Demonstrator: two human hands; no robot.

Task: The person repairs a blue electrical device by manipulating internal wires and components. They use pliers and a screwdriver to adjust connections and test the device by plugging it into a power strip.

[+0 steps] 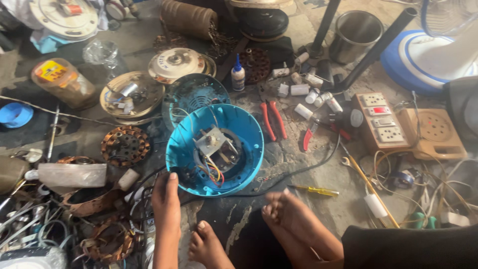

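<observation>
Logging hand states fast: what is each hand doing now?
Left hand: flat, fingertips at the blue fan housing rim, holding nothing.
Right hand: out of view.

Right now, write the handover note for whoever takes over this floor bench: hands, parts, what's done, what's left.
Left hand: open, fingers flat against the lower left rim of the blue fan housing.
Right hand: out of view; only bare feet show below.
Housing: on the floor, open side up, with the motor block and its coloured wires exposed.
Tools: the red-handled pliers lie just right of the housing and the yellow screwdriver lower right. Neither is held.
Done: the housing is open.
Left: the motor still sits inside, and the wires hang loose.
</observation>
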